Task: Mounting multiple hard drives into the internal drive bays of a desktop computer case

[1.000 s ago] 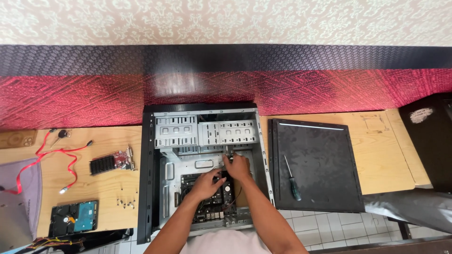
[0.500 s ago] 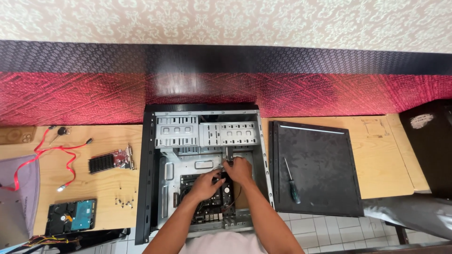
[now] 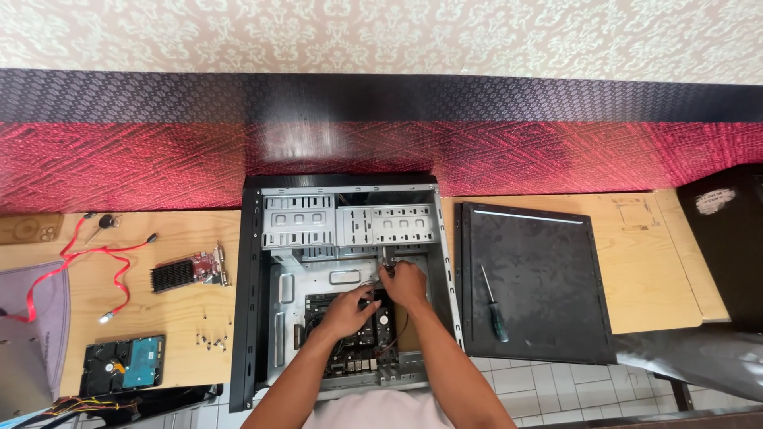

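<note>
Forearms: both enter from the bottom edge, angled up and inward, converging inside the open computer case, which lies on its side on the wooden table.
Left hand: palm down over the motherboard, fingers spread and lightly curled, tips resting on the board; I cannot tell whether they pinch anything.
Right hand: just beyond the left, nearly touching it, fingers bunched at the upper edge of the board; they seem to close on thin cables, but the grip itself is hidden.
Motherboard, position: flat on the case floor, lower middle of the interior, below the drive cages.
Motherboard, handling (judgement): stiff, light, fragile; best taken by bare edges, not by the components. Cables soft, hold by the plug.
Case, handling (judgement): heavy sheet metal, rigid, edges probably sharp.
Right of case: black side panel lying flat, a screwdriver on top.
Left of case: loose screws, a hard drive, a small card with black heatsink, a red cable.
Far: dark and red patterned wall behind the table.
</note>
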